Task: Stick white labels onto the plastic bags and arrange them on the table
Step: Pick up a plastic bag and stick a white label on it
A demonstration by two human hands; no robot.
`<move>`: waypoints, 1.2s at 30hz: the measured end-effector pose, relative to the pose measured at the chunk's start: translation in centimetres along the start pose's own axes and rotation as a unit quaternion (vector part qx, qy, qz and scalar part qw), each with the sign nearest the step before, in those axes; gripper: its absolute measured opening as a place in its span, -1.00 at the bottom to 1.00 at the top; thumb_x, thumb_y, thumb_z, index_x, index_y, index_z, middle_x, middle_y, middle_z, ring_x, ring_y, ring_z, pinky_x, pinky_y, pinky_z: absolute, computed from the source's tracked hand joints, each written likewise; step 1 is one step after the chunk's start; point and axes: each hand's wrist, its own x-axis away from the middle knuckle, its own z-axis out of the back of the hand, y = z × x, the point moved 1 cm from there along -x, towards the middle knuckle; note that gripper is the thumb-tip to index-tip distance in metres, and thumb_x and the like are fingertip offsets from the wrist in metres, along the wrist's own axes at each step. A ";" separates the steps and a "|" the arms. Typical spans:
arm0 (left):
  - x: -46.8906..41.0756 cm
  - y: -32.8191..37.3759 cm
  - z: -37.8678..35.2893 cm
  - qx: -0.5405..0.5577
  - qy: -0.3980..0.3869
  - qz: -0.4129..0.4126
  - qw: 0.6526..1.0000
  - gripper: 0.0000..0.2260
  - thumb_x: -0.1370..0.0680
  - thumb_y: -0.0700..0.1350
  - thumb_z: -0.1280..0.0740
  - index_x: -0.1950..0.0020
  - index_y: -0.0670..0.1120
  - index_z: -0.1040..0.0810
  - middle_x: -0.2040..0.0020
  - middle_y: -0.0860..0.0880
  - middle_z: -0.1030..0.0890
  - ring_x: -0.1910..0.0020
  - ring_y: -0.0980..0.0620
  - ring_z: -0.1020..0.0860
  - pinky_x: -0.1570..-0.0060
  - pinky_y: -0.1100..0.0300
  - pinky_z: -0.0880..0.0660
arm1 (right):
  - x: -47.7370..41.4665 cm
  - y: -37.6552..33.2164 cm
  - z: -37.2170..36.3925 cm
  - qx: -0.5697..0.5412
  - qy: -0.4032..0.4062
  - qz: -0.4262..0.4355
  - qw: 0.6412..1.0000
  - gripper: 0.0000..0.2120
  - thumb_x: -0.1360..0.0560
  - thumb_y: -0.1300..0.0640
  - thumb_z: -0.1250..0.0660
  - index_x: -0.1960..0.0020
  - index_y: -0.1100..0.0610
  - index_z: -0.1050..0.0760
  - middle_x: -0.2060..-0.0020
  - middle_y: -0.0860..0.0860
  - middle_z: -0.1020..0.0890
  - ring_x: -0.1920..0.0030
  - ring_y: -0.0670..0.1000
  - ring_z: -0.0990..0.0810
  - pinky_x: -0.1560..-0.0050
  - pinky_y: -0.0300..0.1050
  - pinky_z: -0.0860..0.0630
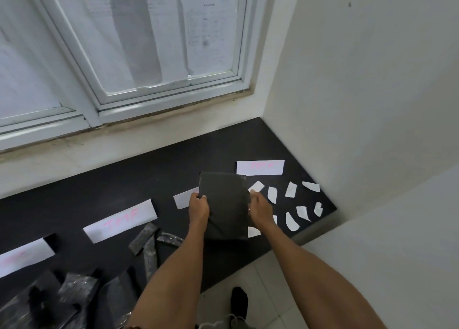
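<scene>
A flat dark plastic bag is held upright above the black table, facing me. My left hand grips its left edge. My right hand holds its right edge, fingertips near a small white label. Several more cut white labels lie scattered on the table to the right of the bag. Other dark plastic bags lie on the table nearer me on the left, with a heap at the bottom left.
Long white paper strips with pink writing lie on the table: one behind the bag, one at centre left, one at far left, one partly hidden. A window and sill run behind; a wall closes the right side.
</scene>
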 end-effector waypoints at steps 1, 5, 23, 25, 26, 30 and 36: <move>-0.2 0.0 -0.3 0.001 0.005 0.003 1.000 -0.84 -0.63 -0.16 -0.11 -0.13 -0.11 -0.44 -0.07 -0.11 -0.51 0.00 -0.07 -0.46 -0.02 0.08 -0.38 | -0.5 0.3 0.3 -0.009 0.017 -0.004 1.000 -0.59 -0.57 -0.19 0.01 -0.02 0.04 -0.50 0.01 0.12 -0.63 -0.07 0.17 -0.59 -0.20 0.13 -0.47; -0.9 0.4 -1.1 0.002 0.028 0.009 1.000 -0.82 -0.63 -0.17 -0.10 -0.16 -0.13 -0.44 -0.07 -0.11 -0.50 -0.01 -0.07 -0.45 -0.01 0.08 -0.36 | -2.2 2.1 1.7 0.048 0.049 -0.031 0.997 -0.72 -0.62 0.09 -0.04 -0.08 0.17 -0.50 -0.01 0.17 -0.63 -0.10 0.20 -0.56 -0.03 -0.07 -0.41; -1.8 0.3 1.2 0.026 0.082 0.036 0.996 -0.86 -0.62 -0.19 -0.11 -0.09 -0.12 -0.44 -0.09 -0.11 -0.50 -0.02 -0.06 -0.44 -0.02 0.10 -0.34 | -2.7 6.3 0.0 0.393 -0.032 0.033 0.919 -0.82 -0.46 0.18 -0.26 -0.04 0.13 -0.53 -0.05 0.07 -0.62 -0.13 0.10 -0.57 -0.09 -0.09 -0.46; -1.6 0.5 1.2 0.027 0.085 0.027 0.996 -0.81 -0.62 -0.20 -0.11 -0.15 -0.12 -0.46 -0.11 -0.11 -0.50 -0.04 -0.07 -0.44 -0.04 0.11 -0.33 | -2.9 4.8 0.8 0.285 0.012 -0.004 0.958 -0.81 -0.43 0.18 -0.27 0.01 0.16 -0.59 -0.01 0.10 -0.65 -0.08 0.15 -0.59 -0.01 -0.10 -0.48; -1.4 0.7 1.2 0.029 0.088 0.023 0.995 -0.77 -0.63 -0.20 -0.10 -0.21 -0.15 -0.47 -0.10 -0.09 -0.49 -0.04 -0.06 -0.43 -0.05 0.11 -0.32 | -2.9 3.7 1.1 0.212 0.042 -0.024 0.976 -0.82 -0.43 0.17 -0.28 0.03 0.16 -0.61 0.02 0.11 -0.66 -0.05 0.16 -0.61 0.03 -0.12 -0.48; -0.7 1.7 0.9 0.025 0.091 0.010 0.995 -0.69 -0.63 -0.17 -0.10 -0.32 -0.22 -0.45 -0.22 -0.16 -0.50 -0.15 -0.13 -0.46 -0.13 0.09 -0.35 | -2.3 -2.3 1.7 0.015 0.116 -0.002 0.993 -0.84 -0.46 0.04 -0.38 0.15 0.13 -0.63 0.14 0.06 -0.69 0.06 0.11 -0.62 0.12 -0.16 -0.40; 1.0 3.5 1.3 0.034 0.073 -0.025 0.996 -0.71 -0.63 -0.15 -0.09 -0.26 -0.20 -0.48 -0.12 -0.15 -0.54 -0.01 -0.08 -0.46 -0.04 0.08 -0.37 | 0.9 -7.9 -0.3 -0.050 0.100 0.097 0.989 -0.88 -0.45 0.04 -0.41 0.17 0.09 -0.62 0.24 -0.03 -0.67 0.21 -0.06 -0.57 0.18 -0.22 -0.37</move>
